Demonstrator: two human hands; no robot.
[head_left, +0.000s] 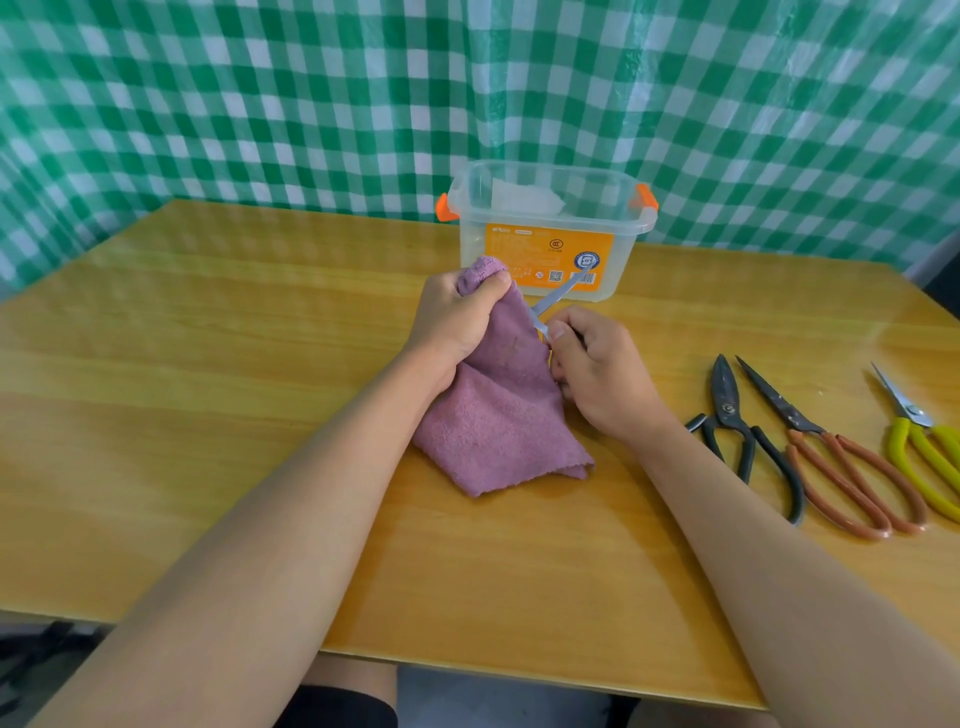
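Note:
My left hand (457, 317) grips the bunched top of a pink-purple cloth (498, 415), whose lower part drapes onto the wooden table (208, 364). My right hand (597, 374) holds a small pair of metal scissors (553, 304); its handles are hidden in my fingers. The thin blades stand apart. One blade points up and right toward the box, the other lies against the cloth just below my left thumb.
A clear plastic box (545, 228) with orange latches and an orange label stands behind my hands, something white inside. To the right lie black-handled scissors (737, 431), brown-handled scissors (836, 457) and yellow-handled scissors (919, 447). A green checked curtain hangs behind the table.

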